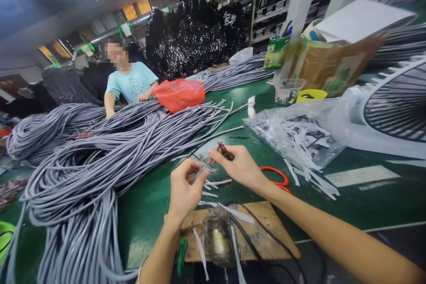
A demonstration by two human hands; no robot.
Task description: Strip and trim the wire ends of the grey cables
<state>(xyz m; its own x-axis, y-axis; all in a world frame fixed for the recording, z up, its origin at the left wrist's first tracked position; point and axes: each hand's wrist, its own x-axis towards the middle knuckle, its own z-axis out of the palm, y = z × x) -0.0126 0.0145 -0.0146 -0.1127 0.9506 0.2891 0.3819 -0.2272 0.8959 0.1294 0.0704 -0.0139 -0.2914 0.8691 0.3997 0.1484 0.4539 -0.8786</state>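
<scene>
My left hand (187, 186) is closed in a pinch at a cable end with fine, blurred strands at the fingertips. Close beside it, my right hand (241, 166) is closed around several short dark thin pieces (226, 152), like cut tubing or wires. A thin red wire (210, 159) shows between the two sets of fingertips. Below the hands, white strips (218, 183) lie scattered on the green table (146, 226). Scissors with red handles (278, 175) lie partly hidden behind my right forearm.
Bundled grey cables (109, 155) cover the left side. Nearer me, a wooden board (266, 226) carries a taped device (218, 242) with black cords. To the right are a bag of white strips (296, 133) and a fan (399, 102). A person (133, 82) works across the table near a red bag (181, 94).
</scene>
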